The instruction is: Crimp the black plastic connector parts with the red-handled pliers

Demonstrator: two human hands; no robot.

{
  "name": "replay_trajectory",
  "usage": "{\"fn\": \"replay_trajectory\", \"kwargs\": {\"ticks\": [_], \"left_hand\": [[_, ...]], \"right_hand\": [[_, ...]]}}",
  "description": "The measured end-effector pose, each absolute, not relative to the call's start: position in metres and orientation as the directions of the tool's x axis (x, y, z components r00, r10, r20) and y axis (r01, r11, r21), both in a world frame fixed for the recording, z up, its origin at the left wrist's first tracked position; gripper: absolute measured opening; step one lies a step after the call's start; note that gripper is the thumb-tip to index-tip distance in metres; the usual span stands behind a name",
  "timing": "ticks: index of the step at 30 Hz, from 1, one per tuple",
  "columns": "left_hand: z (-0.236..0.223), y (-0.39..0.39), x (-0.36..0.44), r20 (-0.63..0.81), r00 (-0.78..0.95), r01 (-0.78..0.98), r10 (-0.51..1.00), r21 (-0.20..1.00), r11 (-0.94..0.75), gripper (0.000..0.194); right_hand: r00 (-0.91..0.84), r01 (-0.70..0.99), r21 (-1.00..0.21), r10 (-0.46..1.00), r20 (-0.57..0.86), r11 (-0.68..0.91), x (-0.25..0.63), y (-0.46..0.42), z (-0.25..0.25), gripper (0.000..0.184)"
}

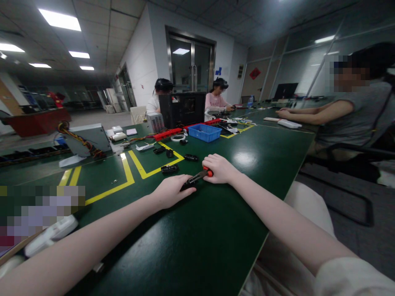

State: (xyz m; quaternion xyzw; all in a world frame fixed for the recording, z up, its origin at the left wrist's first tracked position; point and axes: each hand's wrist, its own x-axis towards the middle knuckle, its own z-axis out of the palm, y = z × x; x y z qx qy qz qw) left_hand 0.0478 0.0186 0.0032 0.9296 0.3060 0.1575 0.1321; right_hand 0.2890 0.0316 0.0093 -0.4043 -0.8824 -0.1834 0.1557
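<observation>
My right hand (219, 168) is closed around the orange-red handles of a pair of pliers (198, 176), whose metal jaws point left toward my other hand. Between the fingers of my left hand (169, 191) is a small black part (186, 184), mostly covered, so its kind does not show. The plier jaws meet or overlap this part; whether they grip it I cannot tell. Just beyond my hands lie similar black pieces, one black piece (169, 169) by the yellow tape and another black piece (191, 158) farther right.
A blue plastic tray (203, 133) stands ahead on the green table (262, 156). Behind it are a red strip (168, 134) and a black computer case (182, 110). A metal power supply (88, 139) with cables sits at left. Several people sit around the table, one (364, 102) at right.
</observation>
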Motion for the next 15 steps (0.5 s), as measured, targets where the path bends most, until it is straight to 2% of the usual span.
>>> {"fn": "replay_trajectory", "kwargs": {"ticks": [15], "left_hand": [[0.0041,0.0196,0.0461,0.193,0.779,0.526,0.597,0.318,-0.789,0.043]], "right_hand": [[-0.613,0.783,0.177,0.69,0.384,0.597,0.2895,0.0324,0.0065,0.019]]}}
